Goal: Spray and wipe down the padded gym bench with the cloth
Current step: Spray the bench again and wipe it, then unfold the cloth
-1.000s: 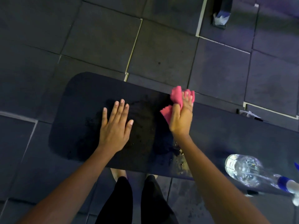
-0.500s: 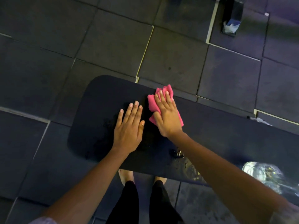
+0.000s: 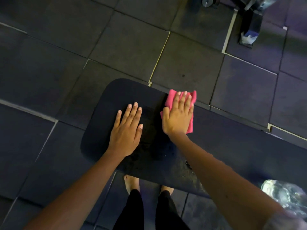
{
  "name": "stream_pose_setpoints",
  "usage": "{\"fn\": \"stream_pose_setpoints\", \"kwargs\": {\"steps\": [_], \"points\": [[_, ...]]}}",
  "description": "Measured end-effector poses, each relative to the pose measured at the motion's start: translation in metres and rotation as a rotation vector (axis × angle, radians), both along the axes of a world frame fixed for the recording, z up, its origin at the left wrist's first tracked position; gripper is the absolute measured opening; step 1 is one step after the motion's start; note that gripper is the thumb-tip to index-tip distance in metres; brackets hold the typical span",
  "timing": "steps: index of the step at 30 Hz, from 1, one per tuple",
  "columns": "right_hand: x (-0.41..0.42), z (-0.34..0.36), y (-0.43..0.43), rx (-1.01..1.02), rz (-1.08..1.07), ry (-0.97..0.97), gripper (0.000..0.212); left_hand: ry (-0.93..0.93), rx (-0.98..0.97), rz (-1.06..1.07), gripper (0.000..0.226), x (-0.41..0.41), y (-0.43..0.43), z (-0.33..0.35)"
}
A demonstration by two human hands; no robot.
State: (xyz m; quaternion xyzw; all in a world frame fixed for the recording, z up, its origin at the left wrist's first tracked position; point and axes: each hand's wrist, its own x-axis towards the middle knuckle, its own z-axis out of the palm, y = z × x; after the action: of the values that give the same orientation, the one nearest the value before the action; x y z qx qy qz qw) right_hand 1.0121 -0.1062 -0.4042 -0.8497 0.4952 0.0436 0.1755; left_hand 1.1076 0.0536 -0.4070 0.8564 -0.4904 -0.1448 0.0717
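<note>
The padded bench, a dark surface, runs from centre to the right edge over dark floor tiles. The right hand lies flat, fingers spread, pressing the pink cloth onto the bench's far edge; the cloth shows beyond the fingertips and beside the palm. The left hand rests open and empty, palm down, just beside it near the rounded end. Wet drops glisten near the front edge. A clear bottle lies blurred at lower right. No writing or brand can be read anywhere.
</note>
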Motion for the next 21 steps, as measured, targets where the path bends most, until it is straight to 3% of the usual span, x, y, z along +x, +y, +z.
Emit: {"fn": "stream_pose_setpoints", "kwargs": {"steps": [5,10,13,16,18,21], "points": [[0.026,0.004,0.011,0.003,0.251,0.002,0.077,0.03,-0.018,0.109,0.059,0.001,0.022,0.003],[0.029,0.013,0.005,0.106,0.672,-0.104,0.073,0.032,-0.018,0.107,0.06,0.01,0.036,0.007],[0.023,0.018,-0.014,0.006,0.467,-0.216,0.07,0.044,-0.055,0.169,0.06,0.02,0.034,0.008],[0.034,0.014,-0.021,0.007,0.215,-0.114,0.072,0.048,-0.054,0.221,0.062,0.028,0.033,0.005],[0.05,0.006,-0.013,0.003,0.225,0.009,0.074,0.058,-0.055,0.223,0.062,0.03,0.035,0.003],[0.078,-0.002,0.003,-0.019,0.232,0.021,0.074,0.079,-0.082,0.201,0.061,0.033,0.038,0.001]]}}
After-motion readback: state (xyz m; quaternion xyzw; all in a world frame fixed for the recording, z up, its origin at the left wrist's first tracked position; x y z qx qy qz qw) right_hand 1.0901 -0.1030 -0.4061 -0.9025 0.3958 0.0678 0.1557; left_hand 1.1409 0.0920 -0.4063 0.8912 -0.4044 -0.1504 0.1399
